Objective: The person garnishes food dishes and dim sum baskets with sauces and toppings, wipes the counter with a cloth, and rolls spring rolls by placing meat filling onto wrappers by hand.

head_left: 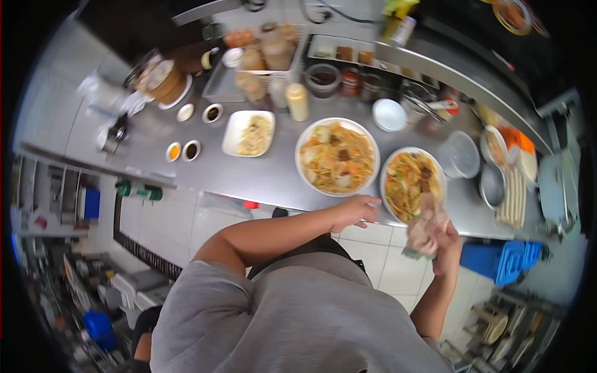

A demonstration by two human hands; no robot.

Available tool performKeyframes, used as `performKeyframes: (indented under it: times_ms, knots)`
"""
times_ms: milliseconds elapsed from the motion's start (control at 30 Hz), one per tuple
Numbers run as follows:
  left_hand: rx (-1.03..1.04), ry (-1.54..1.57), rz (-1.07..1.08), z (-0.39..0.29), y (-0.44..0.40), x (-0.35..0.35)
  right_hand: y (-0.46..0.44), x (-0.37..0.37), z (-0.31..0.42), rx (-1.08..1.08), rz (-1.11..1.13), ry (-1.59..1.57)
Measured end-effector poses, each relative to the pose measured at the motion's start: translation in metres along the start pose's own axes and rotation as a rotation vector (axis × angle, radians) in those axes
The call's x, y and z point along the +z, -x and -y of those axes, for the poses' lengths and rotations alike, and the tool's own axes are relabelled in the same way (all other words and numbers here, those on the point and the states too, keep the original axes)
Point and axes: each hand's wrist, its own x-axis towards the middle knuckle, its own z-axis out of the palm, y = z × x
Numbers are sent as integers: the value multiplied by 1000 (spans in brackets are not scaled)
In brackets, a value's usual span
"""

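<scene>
- Gripping a crumpled cloth (pixel 426 219) in the closed fingers of the right hand (pixel 446 239), at 5 o'clock of the nearer noodle plate (pixel 388 207); overlapping the rim in view, possibly touching (cannot tell).
- Holding the left hand (pixel 354 212) at 8 o'clock of that plate, fingers loosely apart, grasping nothing visible.
- Possibly risking food contamination by trailing loose cloth folds across noodles.
- Possibly risking spillage by pressing the rim beside the steel counter's edge (pixel 249 181).
- Possibly risking bumping the second noodle plate (pixel 375 163), at 11 o'clock of the left hand, by lifting fingers carelessly.
</scene>
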Motion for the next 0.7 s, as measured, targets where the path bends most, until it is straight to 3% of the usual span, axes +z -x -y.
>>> performKeyframes:
  times_ms: [100, 167, 267, 333, 433, 533, 600, 633, 667, 700]
  knots:
    - [335, -64, -189, 20, 66, -66, -12, 74, -17, 13, 299, 98]
    - [480, -96, -443, 46, 103, -115, -25, 132, -31, 29, 478, 201]
    - [414, -45, -730, 63, 159, -167, -65, 207, -87, -65, 592, 524]
    - [393, 26, -842, 72, 179, -193, -81, 252, -104, -250, 540, 917]
    - [438, -43, -931, 76, 203, -231, -95, 284, -74, -534, 444, 957]
    - [511, -89, -938, 71, 220, -265, -128, 308, 6, -459, 130, 1051]
    - [532, -124, -952, 59, 228, -282, -199, 312, 31, -822, -102, 922]
    - [547, -145, -934, 55, 227, -291, -233, 318, 47, -856, -179, 933]
    - [563, -167, -921, 51, 226, -299, -252, 337, 65, -718, -238, 976]
    - [580, -194, -912, 44, 225, -307, -301, 336, 64, -842, -260, 1166]
